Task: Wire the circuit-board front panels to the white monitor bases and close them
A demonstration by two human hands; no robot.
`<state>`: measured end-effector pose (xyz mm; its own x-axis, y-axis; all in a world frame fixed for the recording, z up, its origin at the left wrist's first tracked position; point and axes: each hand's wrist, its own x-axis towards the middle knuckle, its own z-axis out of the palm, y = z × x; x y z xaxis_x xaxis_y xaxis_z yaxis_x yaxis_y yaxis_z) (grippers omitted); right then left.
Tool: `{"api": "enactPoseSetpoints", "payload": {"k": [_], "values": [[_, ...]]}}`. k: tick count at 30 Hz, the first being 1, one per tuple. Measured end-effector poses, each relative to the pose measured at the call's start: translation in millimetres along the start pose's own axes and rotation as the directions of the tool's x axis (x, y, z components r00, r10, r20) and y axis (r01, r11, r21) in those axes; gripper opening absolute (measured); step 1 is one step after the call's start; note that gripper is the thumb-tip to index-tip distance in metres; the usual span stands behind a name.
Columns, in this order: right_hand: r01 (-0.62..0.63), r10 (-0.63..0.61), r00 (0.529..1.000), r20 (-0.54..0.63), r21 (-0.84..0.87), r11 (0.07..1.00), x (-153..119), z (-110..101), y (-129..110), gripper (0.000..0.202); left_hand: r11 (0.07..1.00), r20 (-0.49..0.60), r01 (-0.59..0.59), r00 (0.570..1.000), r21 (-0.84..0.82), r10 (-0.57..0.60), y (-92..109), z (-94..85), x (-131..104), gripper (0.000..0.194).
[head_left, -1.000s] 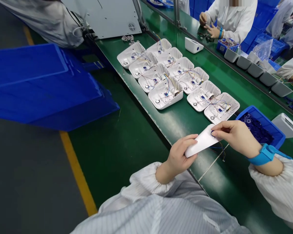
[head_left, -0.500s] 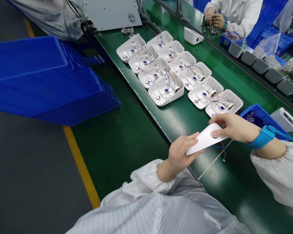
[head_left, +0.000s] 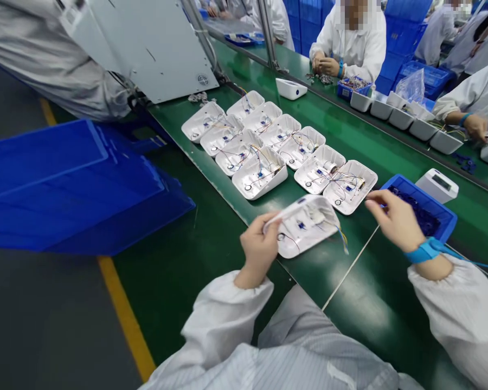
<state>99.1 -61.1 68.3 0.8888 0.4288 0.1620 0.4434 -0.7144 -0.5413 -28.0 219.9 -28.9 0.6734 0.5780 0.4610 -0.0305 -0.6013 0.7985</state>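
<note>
Bright, even overhead light fills the scene, with soft sheen streaking the green conveyor belt [head_left: 350, 281] and hardly any hard shadow under the white housings [head_left: 260, 179]. Wide-angle bending curves the blue crates [head_left: 65, 184] at the left edge. Foreground sleeves look slightly soft; faces opposite are blurred.

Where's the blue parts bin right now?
In the head view the blue parts bin sits on the green belt at right, just beyond the right hand, between the nearest open white housing and a closed white unit.
</note>
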Motion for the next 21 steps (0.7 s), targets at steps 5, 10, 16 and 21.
{"api": "enactPoseSetpoints", "payload": {"k": [5, 10, 16, 21], "values": [[-0.196, 0.287, 0.956, 0.062, -0.594, 0.781, -4.2, -38.2, 94.0, 0.030, 0.950, -0.078, 0.201, 0.979, 0.240, -0.188, -48.6, -1.3, 51.7, 0.026], [-0.132, 0.311, 0.936, 0.167, -0.650, 0.749, -9.4, -37.0, 124.3, 0.034, 0.920, -0.097, -0.056, 0.990, 0.388, 0.101, -37.5, -1.5, 61.0, 0.016], [-0.182, 0.315, 0.944, 0.100, -0.639, 0.747, -19.2, -32.0, 120.0, 0.027, 0.820, 0.357, -0.568, 0.782, 0.068, 0.511, 50.0, 75.1, 17.7, 0.020], [-0.225, 0.281, 0.960, 0.007, -0.579, 0.783, -23.4, -32.2, 118.0, 0.033, 0.809, 0.553, -0.572, 0.722, 0.138, 0.416, 57.5, 120.7, 8.4, 0.029]]}}
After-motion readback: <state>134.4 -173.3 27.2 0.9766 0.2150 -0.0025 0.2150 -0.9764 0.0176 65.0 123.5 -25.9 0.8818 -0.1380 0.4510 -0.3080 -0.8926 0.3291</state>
